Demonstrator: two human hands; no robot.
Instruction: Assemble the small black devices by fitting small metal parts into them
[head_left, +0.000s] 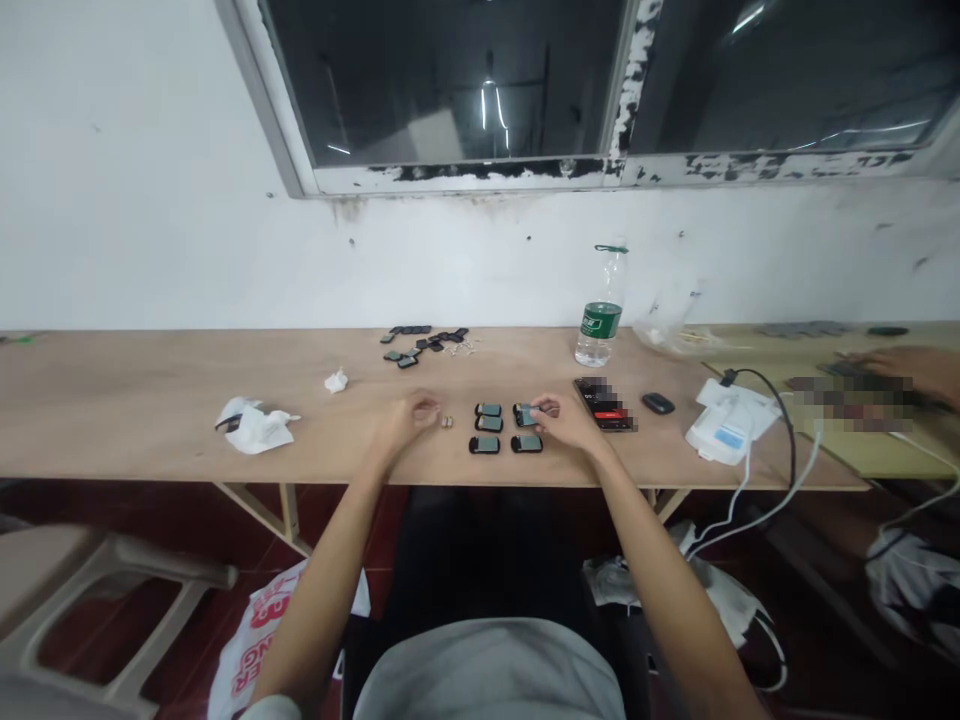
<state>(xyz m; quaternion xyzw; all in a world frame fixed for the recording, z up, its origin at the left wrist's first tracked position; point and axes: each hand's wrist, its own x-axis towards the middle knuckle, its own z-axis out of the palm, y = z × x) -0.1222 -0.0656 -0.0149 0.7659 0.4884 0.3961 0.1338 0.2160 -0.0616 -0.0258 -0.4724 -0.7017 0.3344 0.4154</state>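
Small black rounded cases with grey-green rectangular panels lie in two short columns on the wooden table; one is the front-left case [484,445], another the front-right case [526,444]. My right hand [566,420] has its fingertips closed on the right end of the back-right black case [523,415]. To the left of the columns, my left hand [409,420] hovers just above the tabletop, fingers curled in and slightly blurred; whatever they may hold is too small to make out. Beside its fingertips sit a few tiny beige pieces [447,422].
More black pieces [407,358] and small white bits [459,348] are scattered at the back. A water bottle [598,320], phone [604,405], black oval object [658,403] and white power strip [727,425] stand right. Crumpled tissue [259,428] lies left. Another person's hand [915,370] is far right.
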